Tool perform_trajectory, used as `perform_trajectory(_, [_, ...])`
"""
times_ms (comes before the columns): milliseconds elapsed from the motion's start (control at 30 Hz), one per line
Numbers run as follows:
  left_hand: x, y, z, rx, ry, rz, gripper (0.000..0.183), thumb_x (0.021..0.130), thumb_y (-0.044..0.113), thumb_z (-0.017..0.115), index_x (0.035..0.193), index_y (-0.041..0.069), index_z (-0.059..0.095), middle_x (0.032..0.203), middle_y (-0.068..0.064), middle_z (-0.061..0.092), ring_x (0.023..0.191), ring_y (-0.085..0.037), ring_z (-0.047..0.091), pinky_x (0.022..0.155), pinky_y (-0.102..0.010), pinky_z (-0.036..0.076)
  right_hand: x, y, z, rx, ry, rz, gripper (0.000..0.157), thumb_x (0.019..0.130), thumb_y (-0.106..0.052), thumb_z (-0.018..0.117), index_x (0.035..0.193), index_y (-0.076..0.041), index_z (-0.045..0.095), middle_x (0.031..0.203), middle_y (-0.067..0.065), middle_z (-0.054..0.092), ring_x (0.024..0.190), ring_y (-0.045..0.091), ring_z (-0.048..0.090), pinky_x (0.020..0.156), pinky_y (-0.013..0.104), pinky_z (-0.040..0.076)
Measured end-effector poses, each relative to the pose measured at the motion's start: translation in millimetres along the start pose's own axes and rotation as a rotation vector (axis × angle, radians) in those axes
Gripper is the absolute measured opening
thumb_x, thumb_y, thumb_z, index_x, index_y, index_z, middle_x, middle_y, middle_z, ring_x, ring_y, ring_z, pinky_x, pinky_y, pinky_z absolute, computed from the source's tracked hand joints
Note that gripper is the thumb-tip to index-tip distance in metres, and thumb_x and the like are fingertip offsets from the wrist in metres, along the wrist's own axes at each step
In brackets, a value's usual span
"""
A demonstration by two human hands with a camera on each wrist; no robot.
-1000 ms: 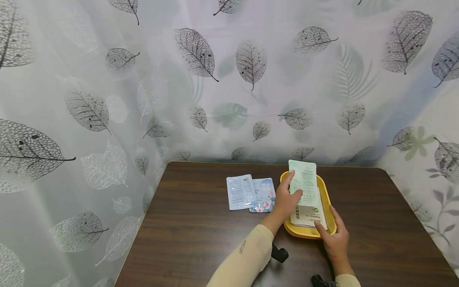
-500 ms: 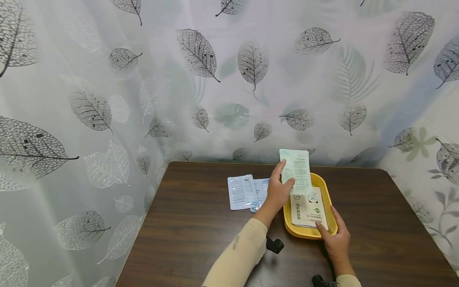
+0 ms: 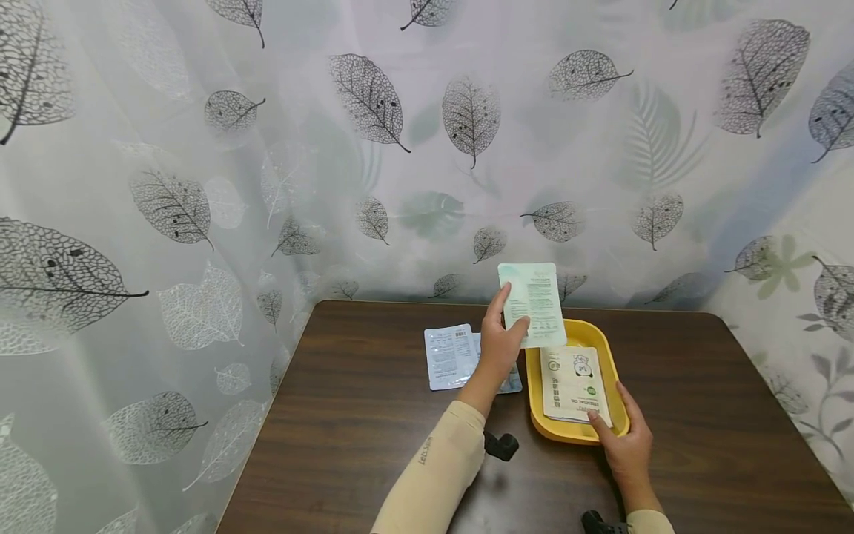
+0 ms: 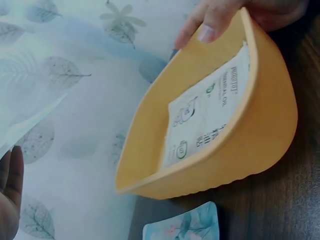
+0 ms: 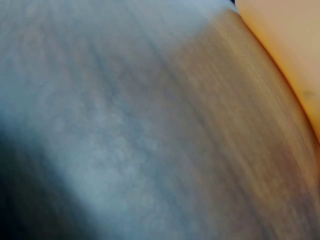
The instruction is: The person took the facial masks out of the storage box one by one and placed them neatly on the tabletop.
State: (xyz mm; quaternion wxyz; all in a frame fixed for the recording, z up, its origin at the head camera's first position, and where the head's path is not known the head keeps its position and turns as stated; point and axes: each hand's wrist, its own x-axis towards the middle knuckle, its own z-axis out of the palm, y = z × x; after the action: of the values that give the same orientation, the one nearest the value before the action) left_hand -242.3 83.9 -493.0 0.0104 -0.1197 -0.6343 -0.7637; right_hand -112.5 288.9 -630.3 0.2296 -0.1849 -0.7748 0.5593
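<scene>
In the head view my left hand (image 3: 497, 341) pinches a pale green printed sachet (image 3: 537, 304) between thumb and fingers, raised over the far left rim of a yellow plastic basket (image 3: 614, 371). My right hand (image 3: 627, 449) grips the basket's near right corner, thumb over the rim and fingers along the outside. Inside the basket lies a cream packet (image 3: 574, 382) printed with "ESSENTIAL OIL" and a small cartoon animal. The left wrist view shows the sachet's edge (image 4: 30, 122) at far left, well apart from the basket (image 4: 265, 120).
Left of the basket, a white-and-blue sachet (image 3: 450, 357) overlaps a blue floral sachet (image 3: 512, 382), which my left hand partly covers. The brown wooden table (image 3: 347, 437) ends at a leaf-patterned curtain (image 3: 414, 148). The right wrist view is mostly blurred tabletop (image 5: 150, 125).
My left hand has lifted the pale green sachet up and leftward out of the basket, uncovering the cream packet. My right hand has stayed at the basket's corner.
</scene>
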Motion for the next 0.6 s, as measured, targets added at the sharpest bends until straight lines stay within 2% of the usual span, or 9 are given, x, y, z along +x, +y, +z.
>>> perform_trajectory(133, [1.2, 3.7, -6.7, -0.003, 0.024, 0.016, 0.069, 0.095, 0.010, 0.058, 0.158, 0.030, 0.037, 0.164, 0.005, 0.036, 0.147, -0.018, 0.042, 0.108, -0.038, 0.050, -0.5, 0.4, -0.7, -0.003, 0.000, 0.005, 0.076, 0.085, -0.008, 0.080, 0.153, -0.023, 0.050, 0.155, 0.007, 0.050, 0.122, -0.012, 0.045, 0.095, -0.002, 0.036])
perform_trajectory(267, [3.2, 7.6, -14.8, -0.045, 0.025, 0.039, 0.070, 0.096, 0.005, 0.056, 0.159, 0.028, 0.035, 0.158, 0.000, 0.045, 0.134, -0.021, 0.056, 0.096, -0.035, 0.056, -0.9, -0.7, -1.2, 0.003, -0.006, 0.013, 0.076, 0.085, -0.008, 0.080, 0.153, -0.023, 0.049, 0.156, 0.006, 0.050, 0.123, -0.011, 0.045, 0.095, -0.002, 0.037])
perform_trajectory(433, [5.6, 12.6, -25.1, -0.055, 0.064, 0.050, 0.071, 0.095, 0.004, 0.057, 0.159, 0.027, 0.036, 0.150, -0.003, 0.052, 0.128, -0.021, 0.061, 0.090, -0.025, 0.056, -1.4, -1.8, -1.0, 0.002, -0.012, 0.018, 0.076, 0.086, -0.009, 0.080, 0.154, -0.022, 0.048, 0.157, 0.005, 0.048, 0.125, -0.011, 0.044, 0.096, -0.002, 0.036])
perform_trajectory(600, [7.0, 16.6, -35.3, -0.046, 0.101, 0.053, 0.072, 0.094, 0.002, 0.059, 0.158, 0.028, 0.038, 0.143, -0.006, 0.058, 0.122, -0.022, 0.064, 0.088, -0.028, 0.058, -1.5, -1.1, -0.8, -0.004, -0.013, 0.009, 0.077, 0.086, -0.010, 0.080, 0.155, -0.021, 0.047, 0.158, 0.006, 0.047, 0.126, -0.011, 0.044, 0.097, -0.002, 0.035])
